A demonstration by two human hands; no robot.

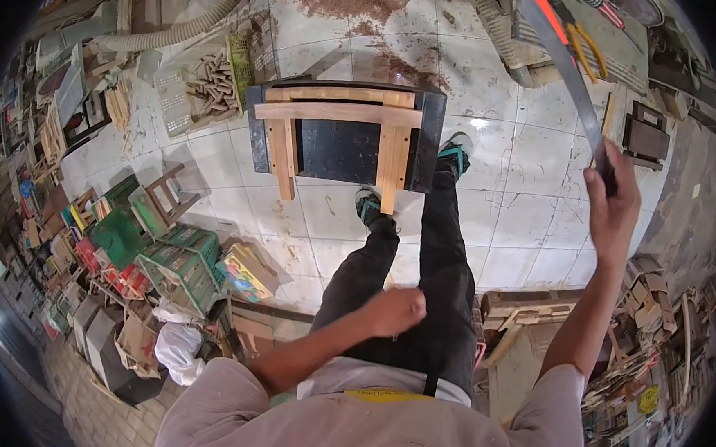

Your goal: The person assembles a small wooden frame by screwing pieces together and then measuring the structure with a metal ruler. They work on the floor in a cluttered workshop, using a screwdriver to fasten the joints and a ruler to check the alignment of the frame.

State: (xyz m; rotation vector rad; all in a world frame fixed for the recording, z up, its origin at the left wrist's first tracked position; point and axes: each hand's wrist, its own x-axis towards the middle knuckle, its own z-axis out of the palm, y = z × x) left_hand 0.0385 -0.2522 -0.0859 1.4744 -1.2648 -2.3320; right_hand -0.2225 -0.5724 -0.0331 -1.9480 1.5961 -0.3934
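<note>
My right hand [614,194], raised at the right, is closed round the dark handle of a long, slightly curved steel blade [578,88]. The blade points up and away, its teeth or edge too fine to make out. In front of my thighs my left hand [399,312] is curled into a fist; whatever is inside it, if anything, is hidden. Beyond my feet stands a low black bench [338,153]. A pale wooden frame [338,113] of crosspieces and two legs lies on it. Neither hand touches the bench or frame.
Pliers [586,47] with yellow handles lie on a surface at the far right. A crate of wooden pegs [212,83] sits at the left, near a ribbed hose [181,36]. Green crates [183,262] stand nearer left. Wood scraps [648,299] are piled at right.
</note>
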